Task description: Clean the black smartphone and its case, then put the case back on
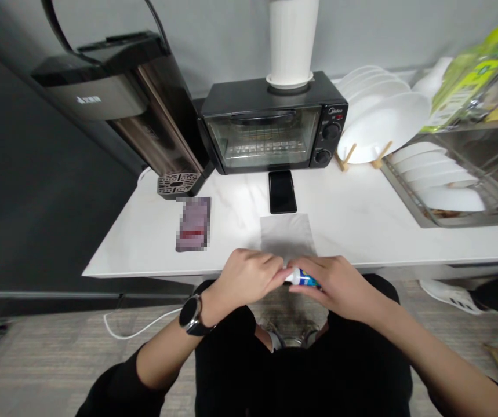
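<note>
Just in front of the counter's edge, my right hand (pixel 333 284) is wrapped around a small bottle (pixel 304 277) with a white and blue label. Its far end is hidden in my palm. The white tip (pixel 290 277) of the bottle points left, and the closed fingers of my left hand (pixel 255 277) pinch it. Behind my hands a thin pale grey sheet, cloth or paper, (pixel 287 230) lies flat at the counter's edge. A black smartphone (pixel 282 192) lies face up just beyond that sheet.
A blurred-out purplish flat object (pixel 193 225) lies on the white counter (pixel 235 214). Behind stand a water dispenser (pixel 144 116), a toaster oven (pixel 270 130) with a white pot (pixel 293 40) on top, and racked white plates (pixel 383 124). A sink (pixel 422 214) is at right; another person's shoe (pixel 451 295) is below.
</note>
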{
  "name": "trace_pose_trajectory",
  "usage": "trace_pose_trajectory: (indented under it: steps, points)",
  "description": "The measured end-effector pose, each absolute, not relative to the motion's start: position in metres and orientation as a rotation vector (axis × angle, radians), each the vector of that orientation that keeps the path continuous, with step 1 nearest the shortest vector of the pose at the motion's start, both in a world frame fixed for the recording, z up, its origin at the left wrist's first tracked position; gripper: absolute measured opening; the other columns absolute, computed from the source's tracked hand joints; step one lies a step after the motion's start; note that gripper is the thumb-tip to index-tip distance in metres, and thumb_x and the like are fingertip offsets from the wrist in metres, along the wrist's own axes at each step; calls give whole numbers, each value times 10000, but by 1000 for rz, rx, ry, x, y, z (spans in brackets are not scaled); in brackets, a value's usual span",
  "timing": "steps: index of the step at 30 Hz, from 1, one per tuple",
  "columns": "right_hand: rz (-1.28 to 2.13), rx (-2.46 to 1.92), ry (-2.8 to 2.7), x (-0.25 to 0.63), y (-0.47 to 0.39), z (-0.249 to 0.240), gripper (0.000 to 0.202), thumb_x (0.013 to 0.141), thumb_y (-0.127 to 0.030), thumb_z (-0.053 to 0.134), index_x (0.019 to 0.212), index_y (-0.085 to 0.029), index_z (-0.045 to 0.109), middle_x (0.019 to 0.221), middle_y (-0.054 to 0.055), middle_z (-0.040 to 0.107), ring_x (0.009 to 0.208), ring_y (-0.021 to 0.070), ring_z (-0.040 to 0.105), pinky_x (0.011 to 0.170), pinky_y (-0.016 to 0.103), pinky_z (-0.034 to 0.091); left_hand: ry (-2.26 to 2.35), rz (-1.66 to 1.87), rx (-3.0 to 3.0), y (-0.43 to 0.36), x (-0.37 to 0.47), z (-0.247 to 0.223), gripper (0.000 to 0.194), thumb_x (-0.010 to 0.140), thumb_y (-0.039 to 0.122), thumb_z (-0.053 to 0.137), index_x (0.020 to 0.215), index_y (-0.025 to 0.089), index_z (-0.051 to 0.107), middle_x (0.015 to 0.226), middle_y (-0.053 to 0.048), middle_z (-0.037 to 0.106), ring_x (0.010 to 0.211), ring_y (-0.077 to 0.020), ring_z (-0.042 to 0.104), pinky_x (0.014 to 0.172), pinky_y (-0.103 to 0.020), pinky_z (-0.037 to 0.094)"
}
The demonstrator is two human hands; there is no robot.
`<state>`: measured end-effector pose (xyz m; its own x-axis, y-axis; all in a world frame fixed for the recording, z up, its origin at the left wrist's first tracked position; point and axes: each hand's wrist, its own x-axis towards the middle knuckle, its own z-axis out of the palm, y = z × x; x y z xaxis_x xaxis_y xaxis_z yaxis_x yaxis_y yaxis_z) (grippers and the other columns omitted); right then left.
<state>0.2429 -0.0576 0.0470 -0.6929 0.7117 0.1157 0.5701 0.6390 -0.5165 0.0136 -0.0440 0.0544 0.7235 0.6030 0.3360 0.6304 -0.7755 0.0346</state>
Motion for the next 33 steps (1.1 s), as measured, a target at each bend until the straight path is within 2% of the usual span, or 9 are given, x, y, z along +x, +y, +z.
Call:
trace_pose_trajectory:
  steps: [3, 6, 9, 13, 17, 20, 23, 28, 33]
  points:
    - [689, -1065, -2472, 273, -66, 54, 353, 1061, -518, 505, 1258, -241, 599, 1018, 47, 758, 832, 230, 734, 713, 337, 492, -955, -647, -2758, -52, -17, 70, 514, 1133, 369, 316, 707, 210, 555, 590, 22, 565, 488, -146, 520, 494, -354, 321]
    - [795, -1335, -2097, 324, -68, 50, 303, 1036, -502, 560, 1173, -243, 636, 907, 22, 715, 760, 191, 663, 687, 309, 470, -1304, -899, -2530, -53, -67, 77, 483, 1128, 222, 270, 720, 202, 529, 580, 28, 531, 487, -117, 480, 528, -299, 345]
    - [1160, -1358, -1765, 353, -73, 38, 295, 1032, -506, 556, 1113, -237, 647, 752, -18, 612, 610, 146, 542, 612, 291, 427, -1465, -825, -2625, -53, -97, 67, 430, 1121, 251, 338, 738, 201, 525, 582, 39, 506, 502, -106, 504, 553, -263, 360]
    - [1662, -1017, -1263, 328, -83, 22, 262, 1028, -461, 577, 1120, -224, 642, 794, 20, 684, 709, 164, 636, 711, 295, 486, -1561, -733, -2778, -45, -73, 42, 430, 1090, 357, 407, 695, 211, 490, 588, 31, 482, 510, -129, 458, 567, -295, 310]
    - [1873, -809, -909, 287, -86, 13, 363, 1044, -534, 446, 1058, -222, 632, 854, 41, 683, 580, 136, 622, 578, 282, 487, -1814, -892, -2689, -12, -35, 21, 515, 1120, 392, 258, 709, 209, 510, 632, -5, 578, 599, -148, 583, 634, -273, 379]
    - [1892, -766, -845, 272, -84, 12, 353, 1042, -539, 411, 1045, -243, 603, 842, -3, 609, 447, 68, 465, 444, 229, 391, -1888, -853, -2662, 12, -22, 8, 534, 1104, 432, 299, 701, 207, 569, 648, -41, 652, 614, -183, 620, 621, -294, 364]
    - [1899, -722, -823, 268, -83, 11, 265, 1015, -506, 509, 1098, -269, 593, 774, -50, 524, 407, 42, 374, 391, 196, 317, -1917, -788, -2661, 20, -21, 1, 515, 1084, 456, 346, 725, 207, 618, 697, -69, 703, 646, -217, 642, 626, -318, 341]
    - [1788, -717, -1090, 274, -69, 18, 484, 1036, -429, 562, 1486, -416, 385, 776, -75, 500, 432, 59, 433, 411, 198, 352, -1928, -772, -2728, 14, -27, -1, 546, 1097, 456, 275, 736, 209, 602, 729, -63, 706, 712, -212, 682, 695, -316, 408]
    - [1089, -1039, -1913, 287, -21, 33, 420, 1039, -372, 579, 1430, -373, 423, 1083, 11, 630, 685, 124, 628, 656, 295, 528, -1931, -791, -2749, 16, -28, 0, 529, 1096, 464, 287, 742, 209, 586, 726, -60, 692, 713, -212, 681, 704, -315, 417]
